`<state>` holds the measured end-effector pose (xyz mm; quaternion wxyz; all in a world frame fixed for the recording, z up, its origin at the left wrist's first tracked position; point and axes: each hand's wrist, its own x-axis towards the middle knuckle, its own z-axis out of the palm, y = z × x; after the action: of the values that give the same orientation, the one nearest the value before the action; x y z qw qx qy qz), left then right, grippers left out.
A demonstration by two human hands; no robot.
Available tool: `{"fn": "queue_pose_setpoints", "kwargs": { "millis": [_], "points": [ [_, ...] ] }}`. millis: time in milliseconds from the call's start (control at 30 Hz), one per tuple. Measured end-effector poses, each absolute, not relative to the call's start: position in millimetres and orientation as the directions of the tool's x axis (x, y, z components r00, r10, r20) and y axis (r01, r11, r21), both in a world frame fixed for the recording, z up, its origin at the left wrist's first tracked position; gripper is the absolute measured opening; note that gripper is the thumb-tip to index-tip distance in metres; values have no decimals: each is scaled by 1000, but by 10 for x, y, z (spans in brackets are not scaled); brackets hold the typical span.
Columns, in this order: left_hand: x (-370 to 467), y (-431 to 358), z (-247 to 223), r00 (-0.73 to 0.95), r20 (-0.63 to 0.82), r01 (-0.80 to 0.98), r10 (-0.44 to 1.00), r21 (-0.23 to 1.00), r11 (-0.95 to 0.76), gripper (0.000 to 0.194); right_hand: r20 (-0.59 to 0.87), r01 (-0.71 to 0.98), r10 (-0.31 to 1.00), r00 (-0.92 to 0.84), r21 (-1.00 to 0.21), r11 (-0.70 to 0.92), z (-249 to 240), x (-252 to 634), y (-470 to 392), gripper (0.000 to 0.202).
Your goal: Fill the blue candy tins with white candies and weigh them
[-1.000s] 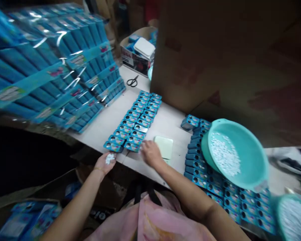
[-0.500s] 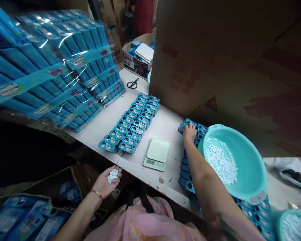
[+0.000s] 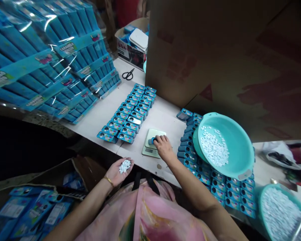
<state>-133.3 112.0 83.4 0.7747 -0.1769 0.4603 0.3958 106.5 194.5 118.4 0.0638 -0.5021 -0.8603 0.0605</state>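
My left hand (image 3: 118, 171) is cupped palm up at the table's front edge, with a small heap of white candies (image 3: 124, 166) in it. My right hand (image 3: 163, 146) grips a small blue box (image 3: 152, 141) over the plate of the pale scale (image 3: 150, 152); its fingers partly hide the box. Left of the scale, two rows of small blue boxes (image 3: 125, 117) stand on the white table. More blue boxes (image 3: 188, 143) stand in rows to the right, partly under a turquoise basin (image 3: 240, 147) that holds loose white candies.
Wrapped blue packs (image 3: 45, 63) are stacked at the left. Black scissors (image 3: 127, 75) lie behind the box rows. A large cardboard box (image 3: 215, 67) rises at the back. A second turquoise tub (image 3: 262, 207) of candies is at the lower right. Open cartons with blue boxes are lower left.
My right hand has moved left and toward me from the right-hand box rows to the scale, bringing a blue box. My left hand still holds the candies. The view has shifted slightly.
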Motion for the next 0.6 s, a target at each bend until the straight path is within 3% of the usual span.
{"fn": "queue_pose_setpoints", "kwargs": {
  "millis": [100,300,600],
  "points": [
    [-1339,1125,844,277,-845,-775,458,85,626,14,127,877,915,-383,-261,403,1205,1230,1895,28],
    [-1460,1075,750,285,-835,-784,472,81,616,14,239,832,969,56,-548,87,1095,1838,1557,25],
    [-1505,1084,695,232,-853,-785,468,121,608,15,210,758,963,167,-652,11,922,1955,1400,20]
  ]
}}
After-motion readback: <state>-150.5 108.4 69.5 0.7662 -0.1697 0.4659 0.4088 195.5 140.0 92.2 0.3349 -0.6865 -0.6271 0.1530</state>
